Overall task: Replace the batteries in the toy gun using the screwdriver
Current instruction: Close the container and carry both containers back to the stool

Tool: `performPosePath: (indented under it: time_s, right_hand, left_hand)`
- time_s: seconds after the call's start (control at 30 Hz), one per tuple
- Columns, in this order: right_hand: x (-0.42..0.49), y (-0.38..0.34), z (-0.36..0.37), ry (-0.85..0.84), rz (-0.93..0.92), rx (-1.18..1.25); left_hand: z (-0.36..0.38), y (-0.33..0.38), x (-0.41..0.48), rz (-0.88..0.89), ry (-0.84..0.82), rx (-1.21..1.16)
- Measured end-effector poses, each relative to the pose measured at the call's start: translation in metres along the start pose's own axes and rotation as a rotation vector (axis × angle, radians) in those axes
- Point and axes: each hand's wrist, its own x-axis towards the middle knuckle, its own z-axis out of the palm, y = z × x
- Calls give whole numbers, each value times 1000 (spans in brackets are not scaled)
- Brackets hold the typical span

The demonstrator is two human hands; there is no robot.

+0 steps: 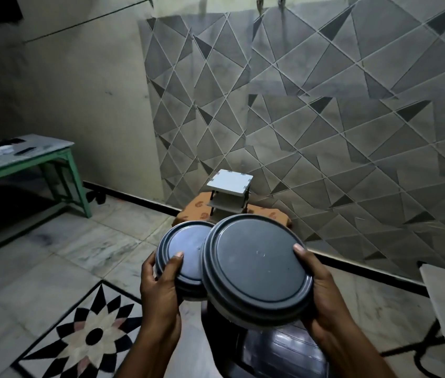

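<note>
Two round, dark-lidded containers held up, one per hand.
L hand (158,285) grips the smaller container (180,255) at its rim, thumb on the lid. R hand (322,293) grips the larger container (256,266) the same way, its edge overlapping the smaller one. Beyond them a small white rack (229,184) stands on a cloth-covered stool (270,214) by the wall. Toy gun & screwdriver: can't tell where.

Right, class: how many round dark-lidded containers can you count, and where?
2. The smaller container is in the left hand; the larger container, in the right hand, overlaps its edge. More may be hidden.
</note>
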Motion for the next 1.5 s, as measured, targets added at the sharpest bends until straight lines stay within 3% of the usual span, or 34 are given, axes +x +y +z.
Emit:
performPosePath:
  time_s: [0.2, 0.43, 1.03, 1.5]
  right_hand:
    - [57, 43, 105, 18, 26, 45]
    - [122, 55, 177, 60, -34, 105]
    - [417, 27, 252, 244, -157, 152]
    - [609, 12, 296, 514, -259, 191]
  left_hand:
    - [-42, 39, 113, 9, -52, -4]
    - [-31, 69, 231, -1, -126, 26]
    - [145, 28, 530, -111, -285, 25]
    - [264, -49, 739, -240, -454, 152]
